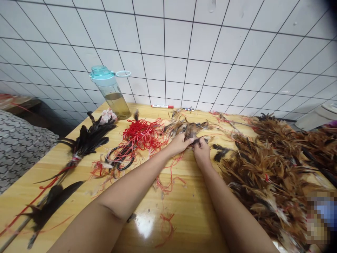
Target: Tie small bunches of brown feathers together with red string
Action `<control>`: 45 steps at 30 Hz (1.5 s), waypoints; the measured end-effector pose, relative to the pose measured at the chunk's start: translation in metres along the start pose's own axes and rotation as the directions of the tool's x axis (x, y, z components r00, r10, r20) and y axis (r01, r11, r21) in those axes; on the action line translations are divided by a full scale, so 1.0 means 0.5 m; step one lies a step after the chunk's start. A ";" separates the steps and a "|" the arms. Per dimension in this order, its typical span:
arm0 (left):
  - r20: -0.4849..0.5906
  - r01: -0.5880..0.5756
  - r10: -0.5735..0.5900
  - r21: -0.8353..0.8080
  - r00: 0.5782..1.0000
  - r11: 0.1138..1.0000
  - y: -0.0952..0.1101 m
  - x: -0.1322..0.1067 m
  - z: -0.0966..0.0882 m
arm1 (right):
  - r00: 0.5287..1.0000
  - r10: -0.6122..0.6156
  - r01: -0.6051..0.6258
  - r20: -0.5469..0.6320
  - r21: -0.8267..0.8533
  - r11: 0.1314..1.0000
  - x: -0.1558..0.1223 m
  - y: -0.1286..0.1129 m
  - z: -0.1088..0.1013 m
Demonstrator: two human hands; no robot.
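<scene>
Feathers [190,130], a small brown bunch, lay at frame centre on the wooden table [189,218], pinched between both hands. Left hand [179,143] closed on the bunch from the left; right hand [202,150] gripped its lower end. Red string tangle [143,134] sat just left; scissors [121,159] below it; water bottle [112,92] upper left.
</scene>
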State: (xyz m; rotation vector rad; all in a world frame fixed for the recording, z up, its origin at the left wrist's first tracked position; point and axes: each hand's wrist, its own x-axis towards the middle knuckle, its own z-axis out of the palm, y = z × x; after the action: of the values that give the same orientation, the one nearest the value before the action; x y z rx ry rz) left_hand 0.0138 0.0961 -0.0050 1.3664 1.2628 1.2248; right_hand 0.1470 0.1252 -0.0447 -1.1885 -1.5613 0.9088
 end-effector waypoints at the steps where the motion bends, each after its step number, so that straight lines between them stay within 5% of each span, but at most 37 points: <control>1: 0.022 0.008 -0.006 -0.095 1.000 0.995 -0.002 0.000 -0.001 | 1.000 0.001 -0.001 0.006 0.014 1.000 0.000 -0.003 -0.001; 4: 0.109 0.060 -0.026 -0.320 0.994 0.946 -0.004 0.002 -0.006 | 0.999 0.031 -0.032 0.007 0.066 0.997 -0.001 -0.014 -0.003; 8: 0.096 0.089 -0.057 -0.369 0.994 0.925 -0.006 0.007 -0.010 | 0.997 0.079 -0.077 -0.010 0.113 0.991 -0.001 -0.021 -0.004; 15: -0.011 0.070 -0.075 -0.238 0.997 0.969 -0.016 0.014 -0.012 | 0.999 0.015 -0.017 0.037 0.055 0.998 -0.003 -0.025 -0.005; 20: -0.002 0.108 -0.111 -0.211 0.994 0.971 -0.010 0.012 -0.018 | 0.996 -0.022 0.020 0.086 0.020 1.000 -0.001 -0.027 -0.010; 35: 0.005 -0.016 0.016 0.008 1.000 1.000 -0.011 0.011 -0.024 | 0.971 -0.139 0.153 0.193 -0.060 0.986 0.008 -0.020 -0.018; 41: -0.036 -0.048 0.050 0.037 0.998 0.998 0.008 0.009 -0.042 | 0.984 0.011 -0.018 0.176 0.038 0.999 0.006 -0.024 -0.018; 45: 0.159 -0.042 -0.002 0.270 0.987 0.962 0.035 -0.001 -0.069 | 0.987 0.088 -0.101 0.135 0.094 0.990 0.008 -0.025 -0.019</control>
State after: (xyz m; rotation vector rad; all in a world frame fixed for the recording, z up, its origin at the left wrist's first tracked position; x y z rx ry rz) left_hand -0.0181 0.0932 0.0167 1.6434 1.3427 0.9588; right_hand 0.1522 0.1262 -0.0293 -1.1592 -1.5529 1.1347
